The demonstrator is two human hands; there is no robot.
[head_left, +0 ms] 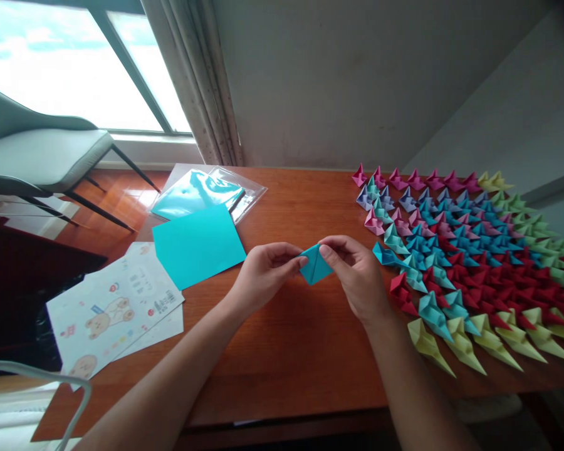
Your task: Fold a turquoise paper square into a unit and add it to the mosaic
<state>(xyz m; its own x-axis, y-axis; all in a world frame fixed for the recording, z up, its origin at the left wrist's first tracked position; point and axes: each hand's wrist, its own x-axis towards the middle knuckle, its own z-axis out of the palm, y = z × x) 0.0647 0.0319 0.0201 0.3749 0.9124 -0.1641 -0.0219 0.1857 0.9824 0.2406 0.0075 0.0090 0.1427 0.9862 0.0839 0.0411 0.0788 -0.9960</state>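
A small piece of folded blue paper (314, 268) is held up over the table between my two hands. It is diamond-shaped, with a crease line running down its middle. My left hand (273, 269) pinches its left corner between thumb and fingers. At the upper right edge, my right hand (355, 269) grips it with the thumb in front and fingers behind. To the left of my left hand lies a flat sheet of blue paper (200, 244). Rows of folded paper boats (470, 250) in several colours stand to the right of my right hand.
A plastic packet of blue paper (195, 194) lies at the back left of the wooden table (282, 363). White sheets with bear drawings (117, 313) lie at the left edge. Beyond them stands a grey chair (42, 150) by the window. A wall rises behind the table.
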